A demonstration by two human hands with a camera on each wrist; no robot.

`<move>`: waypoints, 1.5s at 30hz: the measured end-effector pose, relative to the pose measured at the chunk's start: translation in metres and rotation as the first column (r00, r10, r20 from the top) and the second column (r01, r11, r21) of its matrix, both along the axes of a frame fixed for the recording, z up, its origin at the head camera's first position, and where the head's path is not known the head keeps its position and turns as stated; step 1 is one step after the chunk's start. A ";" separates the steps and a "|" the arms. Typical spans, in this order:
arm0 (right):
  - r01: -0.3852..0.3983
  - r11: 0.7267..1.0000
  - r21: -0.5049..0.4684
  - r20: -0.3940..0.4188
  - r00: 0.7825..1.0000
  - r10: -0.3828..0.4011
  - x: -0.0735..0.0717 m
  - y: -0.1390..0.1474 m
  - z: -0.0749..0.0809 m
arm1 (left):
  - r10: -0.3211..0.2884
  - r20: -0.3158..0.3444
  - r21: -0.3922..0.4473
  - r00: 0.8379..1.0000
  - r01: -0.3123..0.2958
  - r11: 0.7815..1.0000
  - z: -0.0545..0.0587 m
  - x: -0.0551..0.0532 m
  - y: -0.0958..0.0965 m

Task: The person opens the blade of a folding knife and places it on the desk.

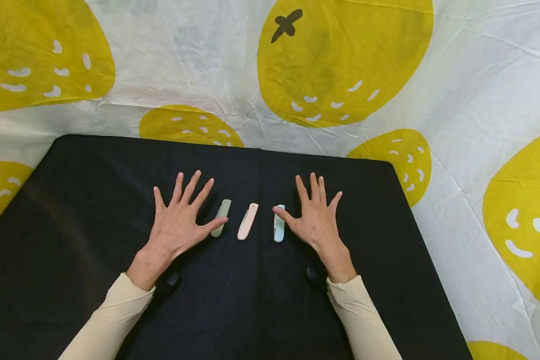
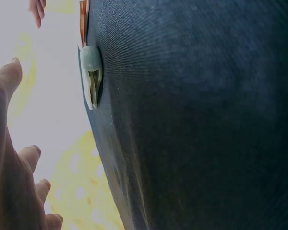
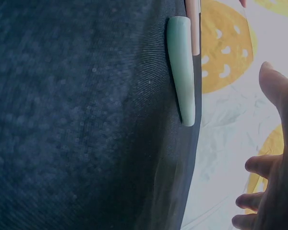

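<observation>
Three small folding knives lie in a row on the black cloth, each with its blade folded along the handle: a green knife (image 1: 225,209), a pink knife (image 1: 248,222) and a light blue knife (image 1: 279,231). My left hand (image 1: 175,226) is spread with straight fingers beside the green knife, and its thumb overlaps that knife in the head view. On the other side, my right hand (image 1: 317,225) is spread too, its thumb crossing over the blue knife. Both wrist views show the hands raised above the cloth, holding nothing. The green knife's slotted side (image 2: 93,86) faces the left wrist camera.
A black cloth (image 1: 234,310) covers the table, with a faint fold line down its middle. Behind and to the right hangs a white curtain (image 1: 193,55) with large yellow fruit shapes. Small dark shapes (image 1: 173,279) show beneath the wrists.
</observation>
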State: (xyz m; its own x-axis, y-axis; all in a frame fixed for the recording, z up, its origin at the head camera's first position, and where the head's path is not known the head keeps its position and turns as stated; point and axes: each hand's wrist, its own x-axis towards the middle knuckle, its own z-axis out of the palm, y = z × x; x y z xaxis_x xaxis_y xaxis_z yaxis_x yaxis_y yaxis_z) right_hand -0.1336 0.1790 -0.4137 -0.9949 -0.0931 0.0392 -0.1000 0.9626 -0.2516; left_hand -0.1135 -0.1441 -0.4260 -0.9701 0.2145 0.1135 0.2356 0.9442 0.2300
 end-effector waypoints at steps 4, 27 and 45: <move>0.002 1.000 -0.002 -0.007 1.000 -0.002 0.000 0.000 -0.001 | -0.004 -0.002 -0.004 1.000 0.004 1.000 0.001 0.000 0.000; -0.069 0.987 -0.145 -0.039 0.997 0.064 -0.006 -0.010 -0.001 | 0.043 0.057 0.035 0.997 -0.045 0.998 0.000 0.003 0.004; -0.174 0.930 -0.324 -0.020 0.984 0.177 -0.018 -0.034 0.006 | 0.053 0.042 0.201 0.998 -0.061 0.978 -0.001 0.008 0.005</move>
